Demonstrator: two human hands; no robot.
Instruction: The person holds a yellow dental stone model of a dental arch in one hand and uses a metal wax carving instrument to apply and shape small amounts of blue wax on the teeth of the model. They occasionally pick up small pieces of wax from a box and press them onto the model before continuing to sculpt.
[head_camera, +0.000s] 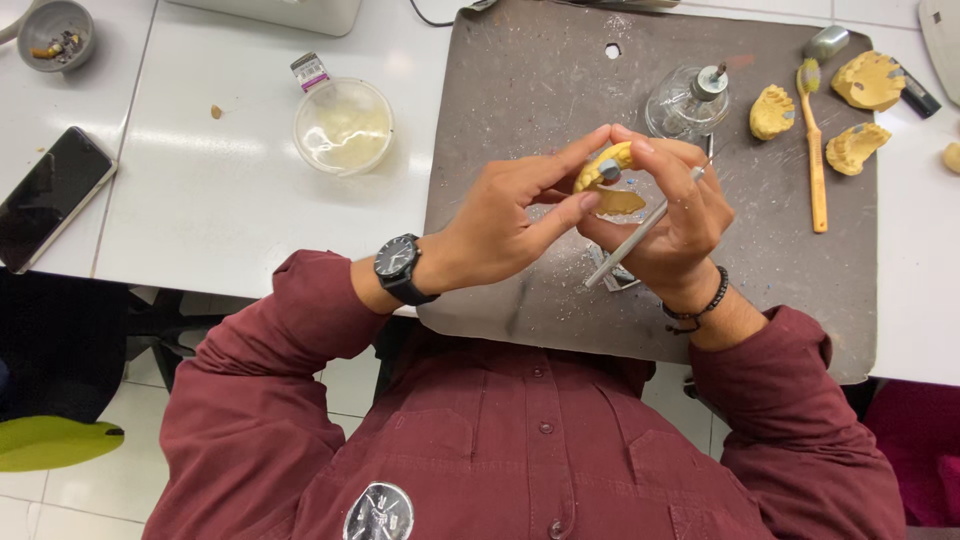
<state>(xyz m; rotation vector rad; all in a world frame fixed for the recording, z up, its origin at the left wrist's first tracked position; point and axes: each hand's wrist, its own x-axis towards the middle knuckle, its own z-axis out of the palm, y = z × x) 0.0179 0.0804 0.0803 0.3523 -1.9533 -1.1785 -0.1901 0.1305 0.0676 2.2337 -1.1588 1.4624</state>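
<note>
My left hand (500, 215) pinches a yellow dental cast (608, 165) between thumb and forefinger, above the dark work mat (520, 100). A grey spot sits on the cast's top. My right hand (670, 215) also grips the cast from the right and holds a thin metal instrument (630, 245) that slants down toward my left. Both hands are raised over the mat's middle. A black watch is on my left wrist and a dark bead bracelet on my right.
A small glass burner (688, 100), three more yellow casts (772, 110) (868, 80) (855, 147) and a yellow-handled brush (815, 150) lie at the mat's right. A lidded plastic tub (343, 125), a phone (50, 195) and a grey cup (55, 35) are on the white table's left.
</note>
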